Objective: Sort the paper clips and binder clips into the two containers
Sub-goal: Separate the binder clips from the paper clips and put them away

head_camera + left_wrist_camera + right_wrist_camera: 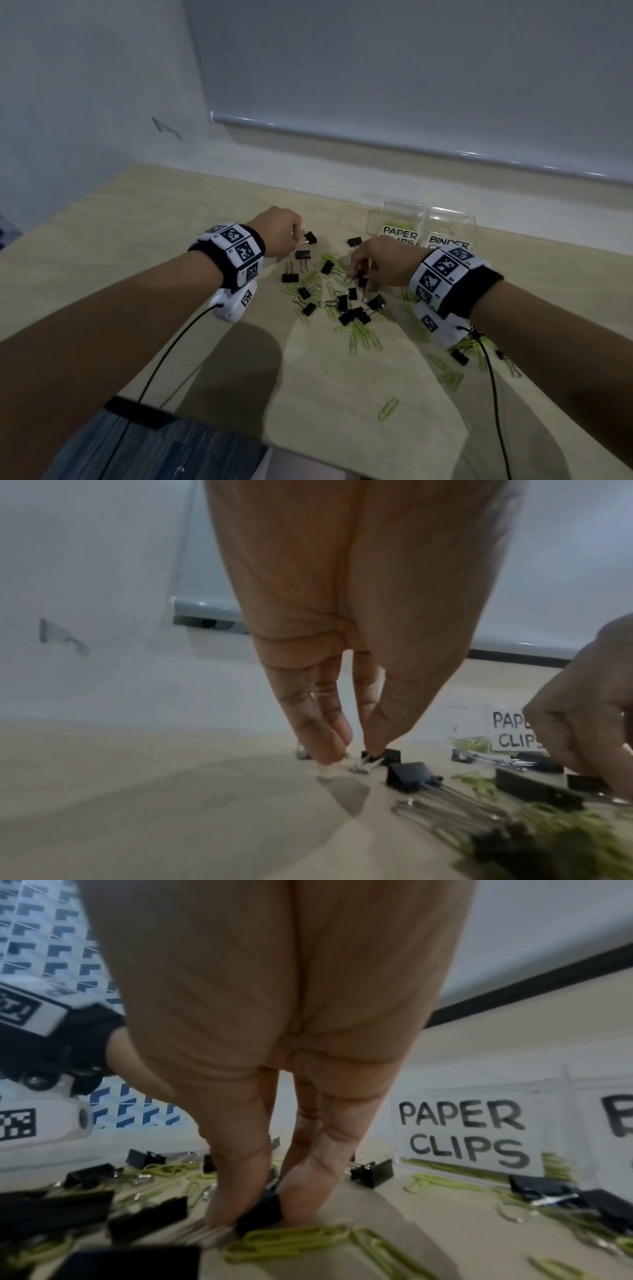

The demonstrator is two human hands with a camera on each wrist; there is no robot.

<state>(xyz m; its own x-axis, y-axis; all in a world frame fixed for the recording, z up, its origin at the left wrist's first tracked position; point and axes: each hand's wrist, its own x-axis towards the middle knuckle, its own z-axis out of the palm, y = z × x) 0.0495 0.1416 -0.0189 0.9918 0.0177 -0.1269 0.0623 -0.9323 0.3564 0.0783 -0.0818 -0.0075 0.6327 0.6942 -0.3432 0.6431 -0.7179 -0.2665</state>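
Early in the sort, by the look of it. Mixed heap of black binder clips and green paper clips spread over the counter, from centre out toward 4 o'clock, one stray paper clip near 6. Two clear containers at 1 o'clock: paper-clip box with some green clips already inside, binder-clip box beside it, contents not discernible.

Left hand at 11 o'clock of the heap, thumb and fingers pinched on the wire handle of one binder clip, clip apparently at counter level. Right hand at the heap's 1 o'clock edge, fingers clamped on another binder clip, low among the rest.

Left to do: nearly everything. Both held clips bound for the binder box; most of both kinds unsorted.
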